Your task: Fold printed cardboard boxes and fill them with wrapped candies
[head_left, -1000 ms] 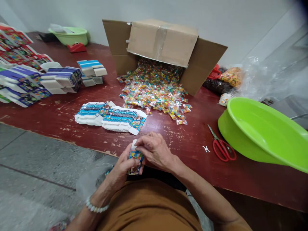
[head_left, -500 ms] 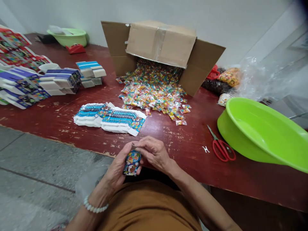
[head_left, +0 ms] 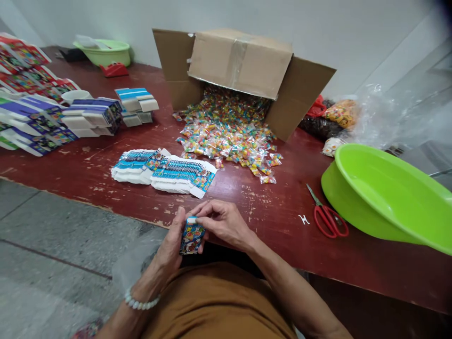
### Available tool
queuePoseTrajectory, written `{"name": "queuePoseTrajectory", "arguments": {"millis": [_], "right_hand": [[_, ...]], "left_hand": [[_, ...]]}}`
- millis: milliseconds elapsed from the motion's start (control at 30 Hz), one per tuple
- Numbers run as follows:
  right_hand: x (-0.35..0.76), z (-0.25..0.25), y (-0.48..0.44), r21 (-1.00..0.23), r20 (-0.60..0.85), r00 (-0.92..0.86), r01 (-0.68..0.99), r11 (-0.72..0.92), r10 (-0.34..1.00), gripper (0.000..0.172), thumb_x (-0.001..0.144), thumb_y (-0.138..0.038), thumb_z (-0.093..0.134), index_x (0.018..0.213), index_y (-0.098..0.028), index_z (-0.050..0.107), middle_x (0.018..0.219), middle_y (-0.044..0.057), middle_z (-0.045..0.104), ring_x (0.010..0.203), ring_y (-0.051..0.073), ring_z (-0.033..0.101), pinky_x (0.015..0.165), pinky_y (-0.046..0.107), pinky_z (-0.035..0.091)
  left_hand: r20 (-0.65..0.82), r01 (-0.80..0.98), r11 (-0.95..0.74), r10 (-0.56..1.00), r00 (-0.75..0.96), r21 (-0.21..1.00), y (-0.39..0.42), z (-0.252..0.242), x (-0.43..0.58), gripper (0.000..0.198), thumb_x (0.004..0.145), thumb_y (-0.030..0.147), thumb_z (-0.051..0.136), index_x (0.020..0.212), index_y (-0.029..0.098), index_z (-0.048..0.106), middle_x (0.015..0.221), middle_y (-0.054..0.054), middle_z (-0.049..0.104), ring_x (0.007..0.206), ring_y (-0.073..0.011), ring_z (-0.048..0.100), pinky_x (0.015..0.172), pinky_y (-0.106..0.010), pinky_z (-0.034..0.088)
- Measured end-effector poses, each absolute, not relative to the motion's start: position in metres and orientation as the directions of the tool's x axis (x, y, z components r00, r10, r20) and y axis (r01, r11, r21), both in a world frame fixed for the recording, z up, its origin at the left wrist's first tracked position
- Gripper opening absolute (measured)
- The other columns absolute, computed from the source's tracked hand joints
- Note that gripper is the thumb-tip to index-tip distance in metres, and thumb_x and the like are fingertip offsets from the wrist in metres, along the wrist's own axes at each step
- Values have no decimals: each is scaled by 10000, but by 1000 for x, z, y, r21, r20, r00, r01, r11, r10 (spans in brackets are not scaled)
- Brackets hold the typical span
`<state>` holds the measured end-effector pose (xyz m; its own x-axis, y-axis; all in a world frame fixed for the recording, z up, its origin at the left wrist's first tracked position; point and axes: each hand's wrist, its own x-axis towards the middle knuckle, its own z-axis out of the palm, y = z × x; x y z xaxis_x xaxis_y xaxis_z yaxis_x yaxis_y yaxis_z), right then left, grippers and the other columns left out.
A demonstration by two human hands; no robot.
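The person's 2 arms are bare from the grip back past the elbows. Behind the grip, the left hand (head_left: 171, 245) has 1 bracelet (head_left: 141, 303) of small, pale, round beads at its wrist. The right hand (head_left: 226, 223) and its wrist are plain. Right under the grip lies a dark strip of cloth (head_left: 229, 256), then a mustard-brown garment (head_left: 219, 301), plain and unpatterned.

Glossy printed-card small box (head_left: 191, 238); worn, chipped wooden table (head_left: 247, 197)
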<state>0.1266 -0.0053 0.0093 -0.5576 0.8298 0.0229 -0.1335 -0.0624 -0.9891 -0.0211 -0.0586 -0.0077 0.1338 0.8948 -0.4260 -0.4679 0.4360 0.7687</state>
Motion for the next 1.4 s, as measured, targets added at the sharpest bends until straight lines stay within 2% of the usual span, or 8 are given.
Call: {"name": "queuePoseTrajectory", "arguments": {"millis": [133,200,400,567,733,967,1233,1400], "right_hand": [[127,0,-11,-933,316,-582,-45,358,749,59,892,-243,675,853,-200,668,1083,67,698,1074,183,636,958,384,517],[124,-6,-12,-905,339,-597,4,425,727,35,881,-222,685,889,-203,656,1096,69,680,1067,179,628,965,378,500],[115,-27,42,-911,131,-445,298,284,886,208,872,-314,685,1048,-208,652,995,27,639,777,132,608,772,299,523],[111,-39,104,-680,130,-278,674,289,952,658,802,-434,761,1361,-195,509,1321,145,498,1178,282,534,997,432,450],[103,-43,110,-527,44,-299,803,276,953,707,764,-644,719,1276,-188,547,1415,178,441,1257,360,445,1003,514,399],[105,-46,106,-619,18,-190,769,160,982,786,645,-547,835,1273,-194,519,1296,164,538,1215,357,486,987,506,379],[118,-53,106,-883,67,-100,457,106,993,213,757,-285,709,952,-206,680,877,13,679,858,203,622,861,365,450],[129,-50,105,-971,77,-74,221,91,994,254,770,-435,648,816,-186,660,787,21,672,733,178,603,716,309,477]], "left_hand": [[-469,-504,424,882,42,753,-57,-4,-25,620,835,515,636,1339,157,578,793,-50,722,466,-158,601,390,-266,500],[-461,-497,407,887,17,766,-58,-5,-28,602,799,433,667,1330,162,576,895,-56,732,489,-150,601,392,-262,500],[-414,-184,385,897,-157,904,-84,-24,-57,639,817,543,651,1360,222,549,751,-17,708,599,-200,660,540,-275,521],[-141,284,291,881,-452,914,-112,-48,-102,558,842,594,627,1310,293,586,1176,-71,691,1166,-296,608,963,-368,479],[-91,356,289,872,-480,889,-111,-49,-116,445,912,530,551,1274,272,547,1233,-87,639,1188,-278,571,1082,-406,391],[214,573,46,900,-379,819,-67,-35,-77,369,911,415,570,1236,242,587,1125,-91,678,982,-254,636,951,-382,475],[378,927,-126,926,-19,354,-8,-45,-54,398,935,306,529,1311,199,609,1249,-133,687,1014,-303,626,907,-394,453],[408,904,-117,910,-67,410,-8,-52,-52,416,938,329,529,1328,194,586,1236,-152,649,1084,-307,624,932,-396,476]]}}
